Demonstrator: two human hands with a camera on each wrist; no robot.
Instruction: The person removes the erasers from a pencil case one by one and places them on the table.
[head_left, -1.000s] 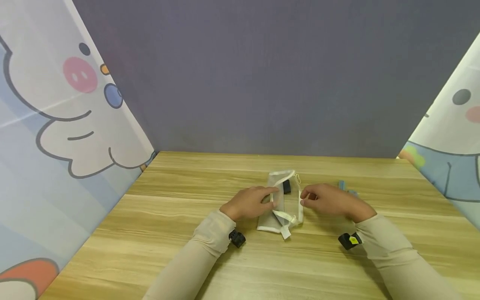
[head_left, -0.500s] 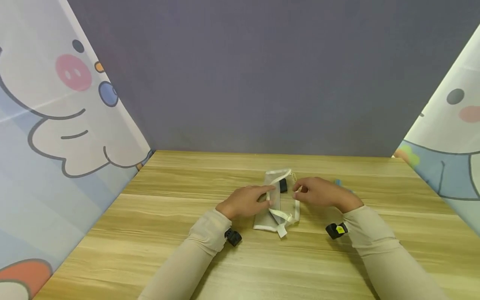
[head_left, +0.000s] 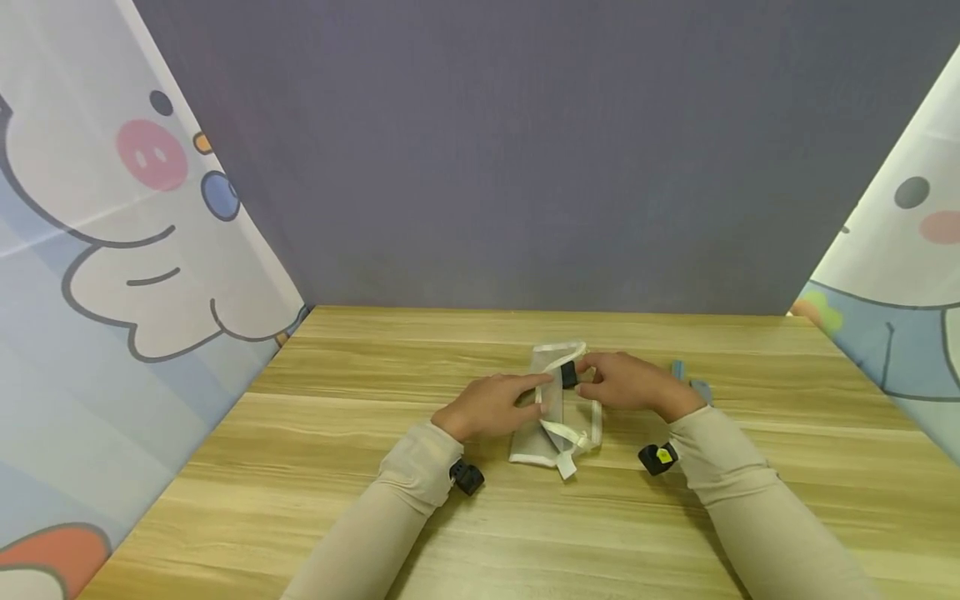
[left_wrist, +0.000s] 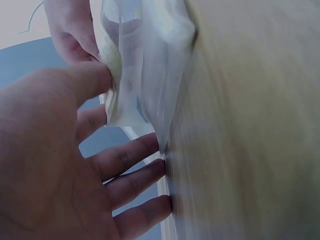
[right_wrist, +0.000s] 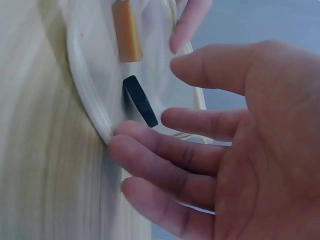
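Observation:
A white-edged mesh pouch lies on the wooden table with its mouth held apart. My left hand pinches the mouth's near-left rim between thumb and forefinger; in the left wrist view its other fingers stretch toward the tabletop. A small black block sits in the pouch opening. Over the pouch's right side is my right hand, fingers loosely bent around the mouth, thumb and forefinger apart beside the black block. The right wrist view also has an orange-sided block deeper within the mesh.
Two small blue-grey pieces, one upright-looking and one flatter, lie right of the pouch behind my right wrist. A white tag hangs from the pouch's near end. A dark grey panel stands behind the table.
My right hand has moved left, from beside the pouch's right edge to over its opening by the black block. The left hand keeps its hold on the rim.

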